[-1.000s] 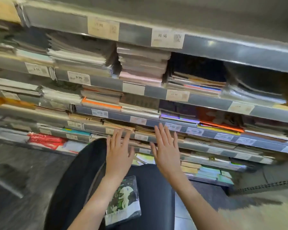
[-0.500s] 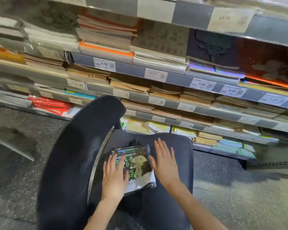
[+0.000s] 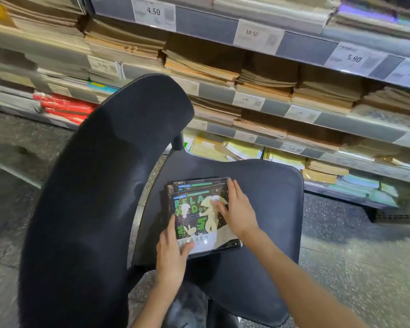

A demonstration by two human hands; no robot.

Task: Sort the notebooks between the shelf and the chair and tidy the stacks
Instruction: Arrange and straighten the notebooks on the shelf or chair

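A small stack of plastic-wrapped notebooks (image 3: 194, 207) with a dark cover, green letters and a cream figure lies on the seat of a black office chair (image 3: 265, 185). My left hand (image 3: 173, 245) lies at the stack's near left corner, fingers along its left edge and thumb on the cover. My right hand (image 3: 237, 209) lies flat on the stack's right side, fingers spread over the cover. Behind the chair, the shelf (image 3: 305, 48) holds many stacks of brown kraft notebooks (image 3: 265, 79).
The chair's tall black backrest (image 3: 100, 197) stands at the left. Price tags (image 3: 154, 13) line the shelf rails. Red packs (image 3: 64, 107) lie on a low shelf at the left, yellow and blue notebooks (image 3: 282, 157) on the bottom shelf. Speckled grey floor (image 3: 365, 256) spreads to the right.
Both hands came down from the shelf to the notebook stack on the seat and now rest on its left and right sides. The view tilted down and moved closer.
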